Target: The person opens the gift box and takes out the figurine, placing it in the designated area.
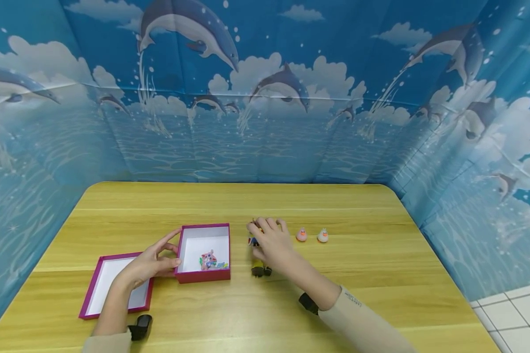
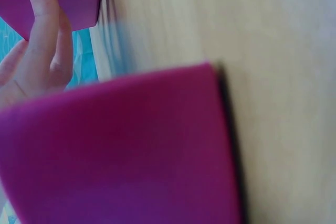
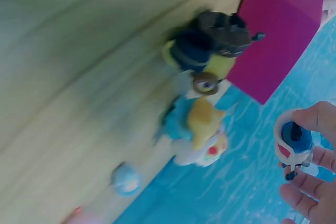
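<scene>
My left hand [image 1: 147,264] touches the left wall of a magenta box [image 1: 203,279] with a white inside, thumb near the front corner and fingers near the back one. A pink toy figure with green and blue bits [image 1: 208,260] lies in that box. To the right, my right hand [image 1: 274,245] pinches a small white, blue and red toy figure [image 3: 296,139] between thumb and fingers. Beside it stand a yellow one-eyed toy figure [image 3: 210,72] with dark parts and a blurred blue and yellow toy figure [image 3: 202,124], partly hidden by the hand in the head view.
A pink toy duck [image 1: 302,235] and a white toy duck [image 1: 323,236] stand right of my right hand. The magenta lid [image 1: 92,294] lies inside up under my left forearm. A dolphin-print curtain [image 1: 256,142] hangs behind the wooden table [image 1: 357,294].
</scene>
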Motion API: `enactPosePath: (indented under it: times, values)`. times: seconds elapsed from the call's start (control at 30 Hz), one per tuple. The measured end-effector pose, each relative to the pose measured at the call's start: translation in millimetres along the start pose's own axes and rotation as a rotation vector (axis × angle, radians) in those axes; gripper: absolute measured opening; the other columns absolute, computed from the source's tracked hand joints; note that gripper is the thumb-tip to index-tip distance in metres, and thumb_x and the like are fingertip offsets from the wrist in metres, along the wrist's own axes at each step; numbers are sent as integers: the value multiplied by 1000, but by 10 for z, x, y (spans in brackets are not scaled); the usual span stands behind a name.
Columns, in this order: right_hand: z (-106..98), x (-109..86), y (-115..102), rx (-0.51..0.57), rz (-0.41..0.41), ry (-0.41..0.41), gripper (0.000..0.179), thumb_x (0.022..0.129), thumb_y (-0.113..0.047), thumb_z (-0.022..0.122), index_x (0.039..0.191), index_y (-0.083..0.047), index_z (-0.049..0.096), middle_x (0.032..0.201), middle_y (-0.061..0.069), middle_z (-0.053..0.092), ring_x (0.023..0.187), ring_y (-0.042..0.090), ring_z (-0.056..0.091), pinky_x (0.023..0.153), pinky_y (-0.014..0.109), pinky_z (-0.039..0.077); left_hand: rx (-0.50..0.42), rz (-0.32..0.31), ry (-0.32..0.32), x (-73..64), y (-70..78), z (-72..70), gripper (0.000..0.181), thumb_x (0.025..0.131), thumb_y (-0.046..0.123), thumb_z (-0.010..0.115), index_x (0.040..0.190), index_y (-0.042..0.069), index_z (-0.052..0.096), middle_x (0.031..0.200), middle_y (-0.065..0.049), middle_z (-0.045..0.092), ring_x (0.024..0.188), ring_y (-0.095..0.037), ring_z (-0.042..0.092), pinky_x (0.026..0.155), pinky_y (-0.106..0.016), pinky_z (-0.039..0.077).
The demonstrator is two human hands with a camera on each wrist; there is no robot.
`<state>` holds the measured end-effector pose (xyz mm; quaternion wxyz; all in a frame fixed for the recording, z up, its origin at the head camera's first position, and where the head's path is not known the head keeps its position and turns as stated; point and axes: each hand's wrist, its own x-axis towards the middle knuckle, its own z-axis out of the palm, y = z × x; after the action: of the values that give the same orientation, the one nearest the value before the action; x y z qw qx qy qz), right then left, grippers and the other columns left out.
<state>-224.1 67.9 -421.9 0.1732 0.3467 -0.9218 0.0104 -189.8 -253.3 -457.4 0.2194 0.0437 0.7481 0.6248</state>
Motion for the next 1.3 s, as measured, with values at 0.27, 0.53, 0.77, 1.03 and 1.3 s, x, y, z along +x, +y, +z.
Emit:
enactPosePath:
  times: [0.27, 0.53, 0.77, 1.03, 1.3]
  values:
    - [44, -275, 155, 1, 45, 4, 39, 80, -27, 65, 114, -15, 49, 107, 2, 49, 98, 22, 46, 85, 44, 37, 0, -7, 7, -8, 2, 5, 83, 85, 15, 64, 148, 18, 10, 124, -23, 28, 94, -28, 57, 80, -40, 53]
    - [105, -498, 244, 2, 34, -15, 39, 77, -24, 66, 111, -14, 51, 104, 3, 49, 93, 22, 47, 85, 46, 37, 4, -9, 10, -9, 1, 8, 82, 86, 14, 64, 148, 18, 11, 125, -23, 28, 94, -28, 57, 80, -40, 53]
    - [156, -643, 262, 52, 52, -76, 36, 77, -24, 66, 108, -14, 51, 101, 2, 49, 89, 20, 45, 79, 42, 37, 16, -3, 6, -5, 12, 14, 80, 87, 13, 63, 148, 17, 10, 124, -23, 28, 94, -27, 57, 80, -39, 53]
    - [214, -730, 278, 98, 72, -130, 37, 77, -25, 68, 108, -14, 52, 97, 0, 48, 88, 20, 46, 77, 41, 36, 23, -5, 13, -5, -5, 28, 80, 87, 12, 63, 148, 17, 11, 124, -23, 28, 93, -27, 57, 80, -39, 53]
    - [254, -781, 299, 96, 86, -179, 37, 78, -27, 69, 106, -14, 49, 94, 1, 46, 83, 20, 42, 77, 42, 38, 19, 2, 14, -7, -17, 30, 80, 87, 12, 63, 148, 18, 12, 125, -24, 28, 94, -29, 57, 79, -40, 53]
